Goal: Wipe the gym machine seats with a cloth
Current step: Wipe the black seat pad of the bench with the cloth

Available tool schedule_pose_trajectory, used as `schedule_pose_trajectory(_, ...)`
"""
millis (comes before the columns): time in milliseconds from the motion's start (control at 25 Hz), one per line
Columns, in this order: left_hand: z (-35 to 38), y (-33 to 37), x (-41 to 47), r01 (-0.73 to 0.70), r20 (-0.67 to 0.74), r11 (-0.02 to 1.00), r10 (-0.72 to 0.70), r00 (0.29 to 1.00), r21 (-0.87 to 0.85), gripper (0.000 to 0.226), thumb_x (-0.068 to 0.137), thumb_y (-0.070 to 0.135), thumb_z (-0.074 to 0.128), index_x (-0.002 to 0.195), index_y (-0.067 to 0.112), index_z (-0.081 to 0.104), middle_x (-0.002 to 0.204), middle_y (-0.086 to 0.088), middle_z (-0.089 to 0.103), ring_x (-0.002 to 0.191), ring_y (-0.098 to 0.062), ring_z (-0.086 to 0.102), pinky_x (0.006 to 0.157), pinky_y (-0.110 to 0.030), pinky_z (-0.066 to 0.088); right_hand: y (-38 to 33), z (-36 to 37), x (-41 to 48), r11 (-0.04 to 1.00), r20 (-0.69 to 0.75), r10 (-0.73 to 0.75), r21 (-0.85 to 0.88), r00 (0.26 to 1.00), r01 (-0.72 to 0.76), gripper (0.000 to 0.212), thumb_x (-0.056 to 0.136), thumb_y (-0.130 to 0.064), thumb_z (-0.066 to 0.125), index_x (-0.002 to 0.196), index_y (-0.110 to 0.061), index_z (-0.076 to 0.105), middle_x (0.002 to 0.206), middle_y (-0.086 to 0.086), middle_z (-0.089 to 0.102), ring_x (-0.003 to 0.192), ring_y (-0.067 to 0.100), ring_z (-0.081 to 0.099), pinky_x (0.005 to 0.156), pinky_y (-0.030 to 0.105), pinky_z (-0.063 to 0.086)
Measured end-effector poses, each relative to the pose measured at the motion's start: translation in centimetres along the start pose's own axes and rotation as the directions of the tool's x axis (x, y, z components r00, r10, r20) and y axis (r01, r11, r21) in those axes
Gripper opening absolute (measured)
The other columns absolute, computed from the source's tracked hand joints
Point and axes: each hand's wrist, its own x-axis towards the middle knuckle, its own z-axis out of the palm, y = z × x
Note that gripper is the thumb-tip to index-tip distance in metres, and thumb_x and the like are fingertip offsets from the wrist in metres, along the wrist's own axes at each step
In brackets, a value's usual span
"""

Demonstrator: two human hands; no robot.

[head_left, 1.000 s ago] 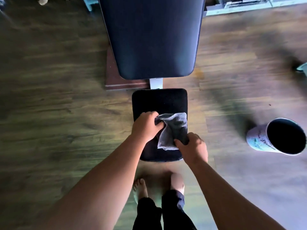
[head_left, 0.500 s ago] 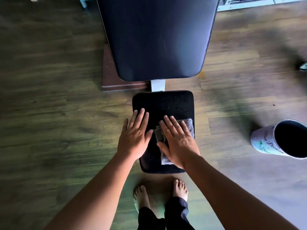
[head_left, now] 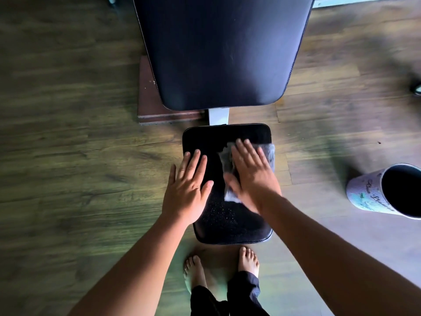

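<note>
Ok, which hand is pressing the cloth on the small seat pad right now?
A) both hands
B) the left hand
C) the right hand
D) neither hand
C: the right hand lies flat on the grey cloth with fingers straight, while the left hand rests flat on the bare seat pad beside it.

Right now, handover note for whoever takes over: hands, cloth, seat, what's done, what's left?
Left hand: flat, fingers straight, resting on the small seat pad at its left side, holding nothing.
Right hand: flat, pressing the grey cloth onto the pad's right side.
Done: unclear how much is wiped.
Left: specks show on the pad's near part; the large pad beyond has no cloth on it.
</note>
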Motion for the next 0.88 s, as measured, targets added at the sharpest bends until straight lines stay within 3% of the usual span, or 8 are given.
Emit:
schedule_pose_trajectory(80,0.0,0.0,0.0,-0.004,0.003,1.0,0.004,1.0,-0.013,0.068,0.104,0.054,0.018,0.164,0.024,0.007,0.171,0.007,-0.01,0.157,-0.015,-0.012,0.127,-0.052,0.009,0.5,0.4,-4.3,0.985,0.074,-0.152,-0.067,0.986,0.157,0.072,0.104,-0.054,0.026,0.161,-0.012,0.01,0.169,0.004,0.002,0.156,0.019,-0.004,0.127,0.045,0.009)
schedule_pose_trajectory(160,0.1,0.1,0.0,0.003,0.0,1.0,-0.003,1.0,-0.025,0.068,0.104,0.054,0.019,0.164,0.024,0.006,0.171,0.007,-0.009,0.157,-0.015,-0.012,0.127,-0.052,0.009,2.3,0.3,-3.2,0.969,0.074,-0.221,-0.092,0.972,0.227,0.07,0.104,-0.051,0.023,0.161,-0.013,0.011,0.169,0.004,0.002,0.157,0.02,-0.002,0.126,0.047,0.013)
schedule_pose_trajectory(240,0.1,0.2,0.1,0.009,-0.005,1.0,-0.009,1.0,-0.028,0.067,0.104,0.054,0.019,0.164,0.025,0.007,0.171,0.008,-0.008,0.157,-0.016,-0.01,0.126,-0.053,0.011,3.0,-0.3,1.7,0.984,0.044,-0.129,-0.118,0.991,0.133,0.068,0.104,-0.049,0.02,0.161,-0.014,0.008,0.17,0.003,0.002,0.156,0.02,-0.002,0.127,0.046,0.009)
schedule_pose_trajectory(360,0.1,0.2,0.0,0.009,-0.005,1.0,-0.009,1.0,-0.011,0.067,0.104,0.054,0.018,0.164,0.026,0.005,0.171,0.008,-0.008,0.157,-0.016,-0.01,0.126,-0.053,0.012,2.6,-1.1,8.0,0.99,-0.024,0.125,-0.058,0.992,-0.126,0.067,0.103,-0.046,0.021,0.161,-0.014,0.007,0.17,0.004,0.002,0.157,0.02,-0.003,0.127,0.042,0.001)
schedule_pose_trajectory(440,0.1,0.2,0.0,0.013,0.001,1.0,-0.013,1.0,-0.012,0.067,0.104,0.055,0.017,0.164,0.026,0.005,0.171,0.008,-0.008,0.157,-0.015,-0.01,0.126,-0.054,0.012,1.1,-0.5,6.8,0.988,-0.03,0.155,-0.016,0.987,-0.156,0.068,0.103,-0.047,0.021,0.161,-0.015,0.006,0.17,0.005,0.0,0.157,0.021,-0.004,0.127,0.043,0.001)
schedule_pose_trajectory(600,0.0,0.2,0.1,0.005,0.015,1.0,-0.004,1.0,-0.005,0.066,0.105,0.053,0.017,0.164,0.024,0.004,0.171,0.009,-0.012,0.157,-0.015,-0.013,0.125,-0.055,0.012,-1.2,1.2,-4.8,0.991,0.065,-0.114,-0.067,0.991,0.118,0.069,0.105,-0.05,0.022,0.161,-0.014,0.004,0.169,0.003,-0.004,0.156,0.019,-0.007,0.127,0.045,0.008)
schedule_pose_trajectory(720,0.1,0.1,0.0,0.011,0.008,1.0,-0.011,1.0,-0.017,0.067,0.104,0.053,0.017,0.164,0.025,0.004,0.171,0.009,-0.012,0.157,-0.014,-0.013,0.125,-0.055,0.011,1.6,1.0,-4.1,0.973,0.086,-0.202,-0.094,0.976,0.21,0.069,0.104,-0.051,0.018,0.161,-0.015,0.007,0.169,0.002,-0.002,0.156,0.02,-0.004,0.125,0.047,0.014)
schedule_pose_trajectory(880,0.2,0.3,0.0,0.018,-0.007,1.0,-0.018,1.0,-0.013,0.067,0.104,0.053,0.02,0.163,0.025,0.008,0.171,0.008,-0.005,0.158,-0.015,-0.008,0.125,-0.055,0.013,3.0,-0.7,6.5,0.995,-0.031,0.037,-0.091,0.999,-0.04,0.067,0.104,-0.046,0.021,0.161,-0.013,0.009,0.17,0.006,0.004,0.157,0.021,0.0,0.127,0.044,0.005)
